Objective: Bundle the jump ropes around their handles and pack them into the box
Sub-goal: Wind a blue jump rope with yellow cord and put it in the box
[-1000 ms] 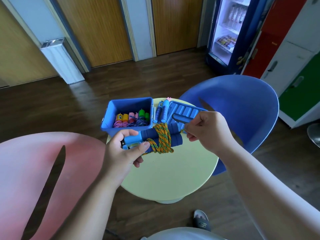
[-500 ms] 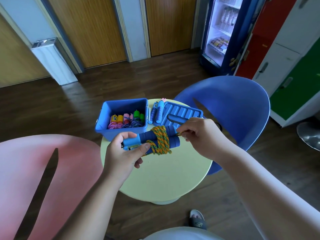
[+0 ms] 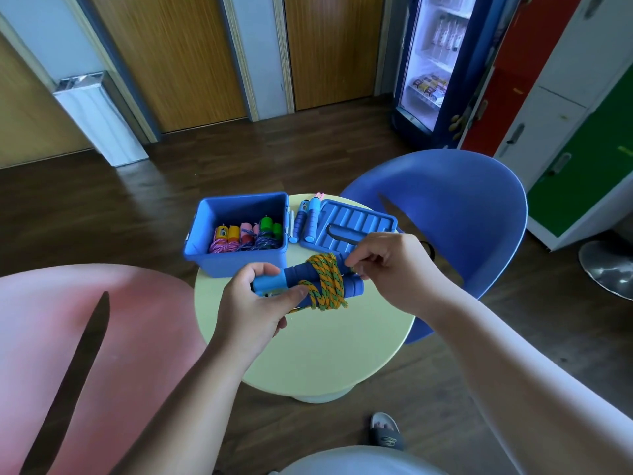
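My left hand [image 3: 253,303] grips the light-blue ends of two dark-blue jump rope handles [image 3: 298,274], held side by side above the round table [image 3: 329,351]. An orange-and-green rope [image 3: 325,286] is coiled around the middle of the handles. My right hand [image 3: 390,265] pinches the rope at the handles' right end. Behind stands the open blue box [image 3: 236,260] with several bundled ropes [image 3: 246,234] inside. Its lid [image 3: 349,224] lies upside down to the right. Between box and lid lies another blue-handled jump rope [image 3: 306,221].
A blue chair [image 3: 455,214] stands right behind the table and a pink chair [image 3: 144,337] at the left. A drinks fridge [image 3: 442,63] and coloured lockers [image 3: 561,108] line the back right wall. My sandalled foot [image 3: 385,430] rests on the wooden floor below the table.
My right hand has come closer to the handles' right end, still pinching the rope. The bundle and my left hand stay put; the camera shifted slightly.
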